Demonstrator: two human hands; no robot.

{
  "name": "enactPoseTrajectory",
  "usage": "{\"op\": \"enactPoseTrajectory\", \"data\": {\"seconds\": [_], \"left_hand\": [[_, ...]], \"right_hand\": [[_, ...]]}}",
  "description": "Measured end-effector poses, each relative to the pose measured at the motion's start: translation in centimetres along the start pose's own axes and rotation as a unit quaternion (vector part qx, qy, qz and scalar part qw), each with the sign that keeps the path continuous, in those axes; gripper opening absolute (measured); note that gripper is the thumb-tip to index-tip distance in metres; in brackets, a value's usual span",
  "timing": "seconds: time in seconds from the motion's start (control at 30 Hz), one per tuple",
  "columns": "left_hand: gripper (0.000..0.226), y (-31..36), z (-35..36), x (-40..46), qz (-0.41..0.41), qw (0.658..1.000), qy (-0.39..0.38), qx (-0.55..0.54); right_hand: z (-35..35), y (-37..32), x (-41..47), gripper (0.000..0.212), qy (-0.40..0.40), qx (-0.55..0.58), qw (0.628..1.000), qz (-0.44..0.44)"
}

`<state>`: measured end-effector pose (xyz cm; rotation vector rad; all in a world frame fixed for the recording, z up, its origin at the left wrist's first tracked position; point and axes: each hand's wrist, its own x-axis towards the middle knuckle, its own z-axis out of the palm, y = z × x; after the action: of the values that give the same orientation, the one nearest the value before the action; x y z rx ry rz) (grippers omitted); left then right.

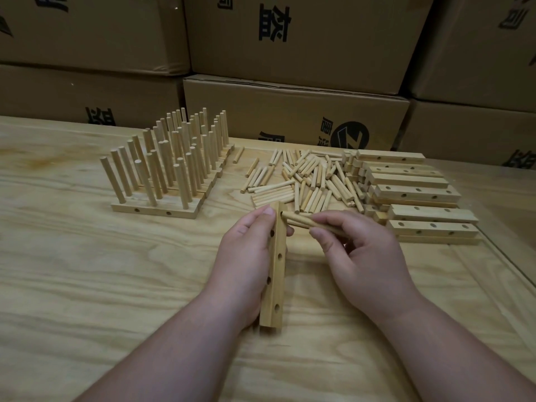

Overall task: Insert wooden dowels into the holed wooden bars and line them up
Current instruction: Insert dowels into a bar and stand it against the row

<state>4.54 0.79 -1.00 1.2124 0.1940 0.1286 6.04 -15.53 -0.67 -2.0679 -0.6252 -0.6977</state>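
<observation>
My left hand (243, 250) grips a holed wooden bar (275, 274), held lengthwise away from me with its holes facing right. My right hand (362, 250) holds a small bunch of dowels (298, 220) and points the tip of one at the bar's farthest hole. Loose dowels (307, 178) lie in a pile behind my hands. Empty holed bars (412, 192) are stacked at the right. At the left, finished bars with upright dowels (174, 161) stand side by side in rows.
The work goes on over a pale wooden table (116, 285). Stacked cardboard boxes (290, 105) with black print form a wall right behind the table's far edge.
</observation>
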Motion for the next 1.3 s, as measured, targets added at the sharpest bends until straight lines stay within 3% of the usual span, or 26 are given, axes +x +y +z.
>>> {"op": "enactPoseTrajectory", "data": {"seconds": [0.33, 0.97, 1.3], "left_hand": [[0.011, 0.1, 0.1, -0.2, 0.013, 1.000, -0.014, -0.005], [0.008, 0.1, -0.3, -0.1, 0.026, 0.999, -0.030, -0.016], [0.009, -0.2, -0.3, -0.1, 0.038, 0.999, -0.034, 0.004]], "right_hand": [[-0.1, 0.0, 0.2, 0.017, -0.001, -0.023, 1.000, -0.015], [-0.5, -0.9, 0.4, 0.014, 0.006, -0.052, 0.999, -0.016], [-0.7, -1.0, 0.6, 0.015, -0.032, -0.055, 0.997, 0.046]]}}
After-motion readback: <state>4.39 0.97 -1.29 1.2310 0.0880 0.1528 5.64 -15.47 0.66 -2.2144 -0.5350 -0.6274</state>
